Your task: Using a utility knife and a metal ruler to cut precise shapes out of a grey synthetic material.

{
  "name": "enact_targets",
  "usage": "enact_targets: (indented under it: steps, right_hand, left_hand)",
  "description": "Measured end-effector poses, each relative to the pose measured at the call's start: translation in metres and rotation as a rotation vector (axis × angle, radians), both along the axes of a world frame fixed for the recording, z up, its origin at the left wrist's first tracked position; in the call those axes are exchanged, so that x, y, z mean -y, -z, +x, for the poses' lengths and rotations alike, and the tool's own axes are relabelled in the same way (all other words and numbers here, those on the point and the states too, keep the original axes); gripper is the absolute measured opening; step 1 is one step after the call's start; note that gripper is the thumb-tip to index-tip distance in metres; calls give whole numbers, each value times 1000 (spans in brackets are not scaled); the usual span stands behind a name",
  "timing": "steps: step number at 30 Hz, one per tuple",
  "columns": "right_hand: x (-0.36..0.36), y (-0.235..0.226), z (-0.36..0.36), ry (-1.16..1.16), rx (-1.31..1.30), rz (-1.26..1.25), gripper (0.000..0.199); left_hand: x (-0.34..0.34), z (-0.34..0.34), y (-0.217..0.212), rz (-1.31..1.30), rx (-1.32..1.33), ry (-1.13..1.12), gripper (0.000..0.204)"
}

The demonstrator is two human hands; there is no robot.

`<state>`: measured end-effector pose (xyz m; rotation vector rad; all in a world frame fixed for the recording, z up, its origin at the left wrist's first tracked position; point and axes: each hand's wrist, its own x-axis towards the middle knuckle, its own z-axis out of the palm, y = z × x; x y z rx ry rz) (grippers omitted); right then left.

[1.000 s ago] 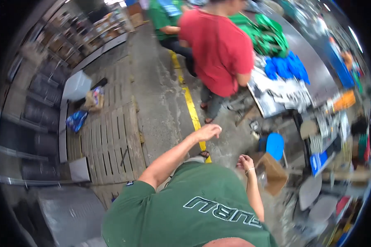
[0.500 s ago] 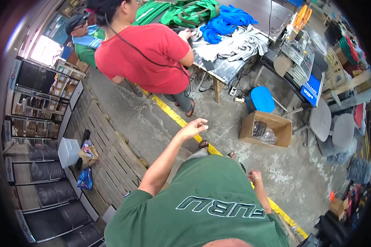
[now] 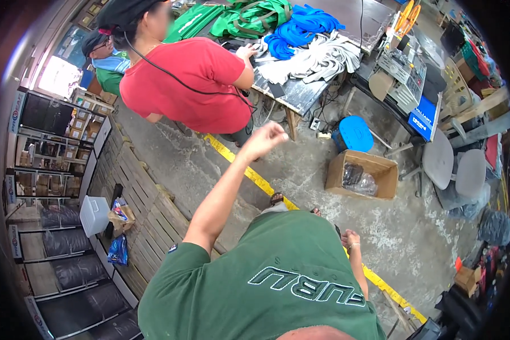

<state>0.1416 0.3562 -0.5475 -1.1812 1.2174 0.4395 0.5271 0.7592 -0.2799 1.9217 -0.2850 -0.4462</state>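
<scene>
Large dark letters edged in white [image 3: 306,287] run across the green fabric T-shirt [image 3: 243,255], below the left hand [image 3: 263,143]. White lettering marks the flat blue rectangular panel [image 3: 424,118] right of that hand, pale print the blue plastic packet [image 3: 119,249] to its lower left, and printed lettering the white shelf label plates [image 3: 17,110] farther left.

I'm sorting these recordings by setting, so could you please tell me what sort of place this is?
Probably a small workshop with storage: blue strips and white strips lie heaped on a worktable, shelves hold boxes and dark rolls, and a yellow line crosses the concrete floor.
</scene>
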Motion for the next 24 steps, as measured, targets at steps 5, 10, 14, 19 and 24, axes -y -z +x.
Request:
enact_targets:
  steps: [5,10,14,19,24]
  right_hand:
    - [11,3,-10,19,-24,-32,24]
    - [-12,4,5,-277,0,-204,26]
    - [-1,72,-15,-564,93,-511,30]
    - [-34,-21,48,-541,145,-331,37]
    - [-55,-117,106,-252,444,-67,49]
  left_hand:
    - [-15,46,-28,-212,6,-118,24]
    - [21,22,-21,-191,-38,-52,30]
    - [60,-27,6,-155,-188,199,30]
    - [78,-93,46,-75,-220,320,34]
    - [92,-113,32,121,-203,461,43]
